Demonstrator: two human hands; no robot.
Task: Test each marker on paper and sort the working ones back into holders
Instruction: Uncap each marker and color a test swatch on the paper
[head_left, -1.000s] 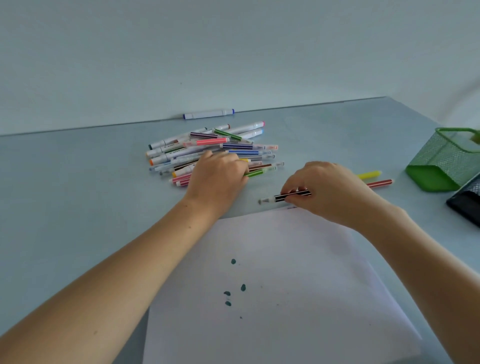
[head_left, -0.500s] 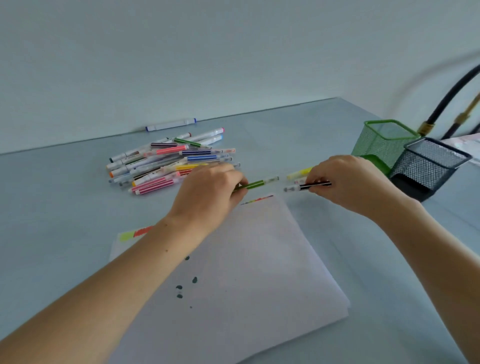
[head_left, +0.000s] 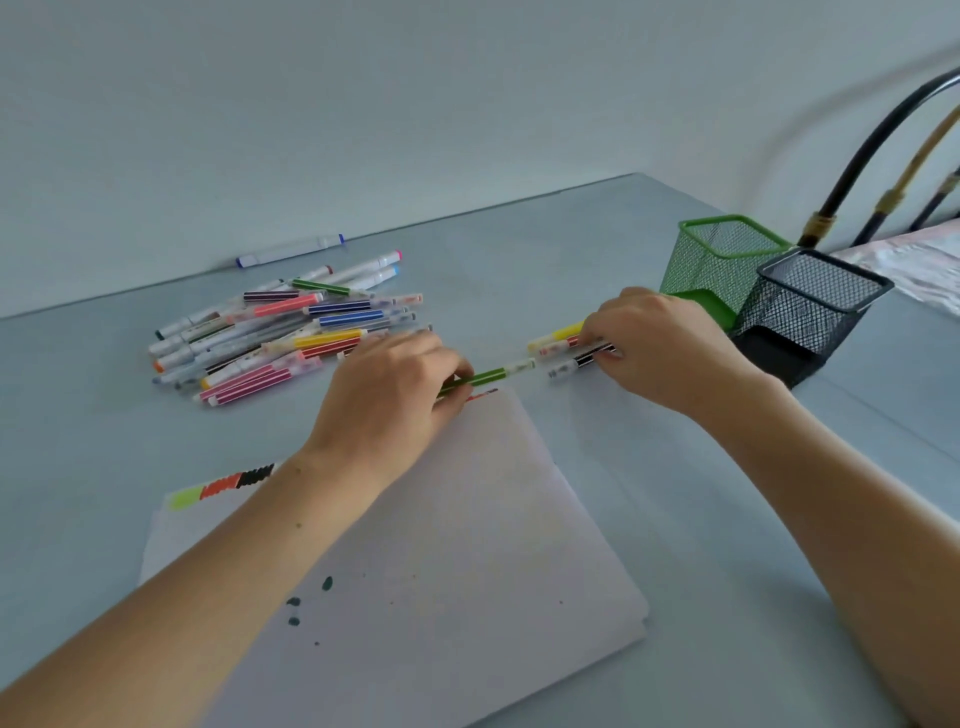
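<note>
Head view: left hand (head_left: 384, 400) fingers are pinching a green marker (head_left: 485, 375); right hand (head_left: 660, 348) fingers are gripping a black marker (head_left: 582, 364). Both holders, green holder (head_left: 722, 260) and black holder (head_left: 810, 312), are appearing empty, with the marker pile (head_left: 291, 332) awaiting testing, so sorting is judged barely begun.

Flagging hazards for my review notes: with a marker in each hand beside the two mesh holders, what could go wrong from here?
1. The left hand grips the green marker, still capped, so it may get sorted untested.
2. The right hand holds the black marker beside loose yellow and red markers; tested and untested could mix.
3. The black mesh holder touches the green mesh holder; a drop could land in the wrong one.
</note>
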